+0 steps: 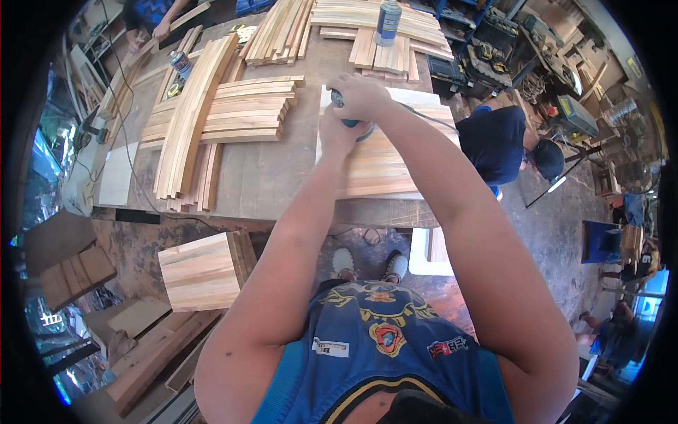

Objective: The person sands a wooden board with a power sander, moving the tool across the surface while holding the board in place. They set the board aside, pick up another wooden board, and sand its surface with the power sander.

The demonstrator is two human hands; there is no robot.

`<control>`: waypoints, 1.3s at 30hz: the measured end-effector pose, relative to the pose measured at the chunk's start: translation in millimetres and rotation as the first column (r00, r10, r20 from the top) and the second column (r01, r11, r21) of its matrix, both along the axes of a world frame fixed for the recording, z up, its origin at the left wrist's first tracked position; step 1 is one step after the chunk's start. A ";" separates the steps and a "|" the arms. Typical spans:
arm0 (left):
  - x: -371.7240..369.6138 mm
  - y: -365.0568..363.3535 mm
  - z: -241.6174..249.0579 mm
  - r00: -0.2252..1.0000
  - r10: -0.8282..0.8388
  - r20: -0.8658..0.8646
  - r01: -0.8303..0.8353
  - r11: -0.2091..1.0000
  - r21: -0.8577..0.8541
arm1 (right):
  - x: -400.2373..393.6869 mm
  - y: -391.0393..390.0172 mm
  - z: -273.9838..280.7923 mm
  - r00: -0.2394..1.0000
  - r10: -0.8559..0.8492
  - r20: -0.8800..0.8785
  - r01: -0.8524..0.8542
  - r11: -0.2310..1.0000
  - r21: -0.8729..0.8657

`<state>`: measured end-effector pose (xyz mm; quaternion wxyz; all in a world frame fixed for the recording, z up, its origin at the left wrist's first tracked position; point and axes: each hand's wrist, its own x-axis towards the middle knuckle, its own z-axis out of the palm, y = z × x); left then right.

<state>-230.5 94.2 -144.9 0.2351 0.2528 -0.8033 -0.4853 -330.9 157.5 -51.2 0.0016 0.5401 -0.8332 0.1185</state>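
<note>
A pale wooden panel point(381, 166) made of joined strips lies flat at the front edge of the workbench. On its upper left part sits a dark green power sander point(364, 132), mostly covered by my hands; a dark cord runs from it to the right. My left hand point(339, 134) is closed around the sander's near left side. Over its top, my right hand point(361, 97) is wrapped with the fingers bent round the front end. The sander's pad against the wood is largely hidden.
Stacked wood strips point(247, 109) lie left on the workbench point(251, 180), with more behind. A blue spray can point(388, 23) stands on strips ahead. Another person's hand point(162, 31) is at the far left. Someone crouches at right point(498, 141). Wooden panels point(198, 272) stand below left.
</note>
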 end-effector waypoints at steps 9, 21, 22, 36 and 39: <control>15.6 -41.3 -21.4 0.997 -0.044 -0.058 0.039 0.997 -0.073 | 28.1 -35.8 12.1 0.990 -0.023 0.141 0.017 0.999 0.049; 25.2 -18.5 -12.4 0.999 0.028 0.042 -0.022 0.988 -0.153 | 31.0 -14.7 4.1 0.998 -0.013 0.067 0.012 1.000 0.014; 20.8 -17.2 -18.7 0.999 0.022 0.044 -0.015 0.987 -0.157 | 28.7 -10.4 3.4 0.999 -0.002 0.039 0.003 1.000 -0.007; 19.3 23.1 -24.6 0.835 -0.056 0.548 0.385 0.771 -0.508 | -34.6 80.9 8.7 0.979 -0.203 0.030 0.200 0.976 0.082; 32.7 23.3 -26.6 0.819 -0.025 0.574 0.391 0.756 -0.526 | -48.5 107.0 9.9 0.972 -0.236 -0.023 0.237 0.966 0.100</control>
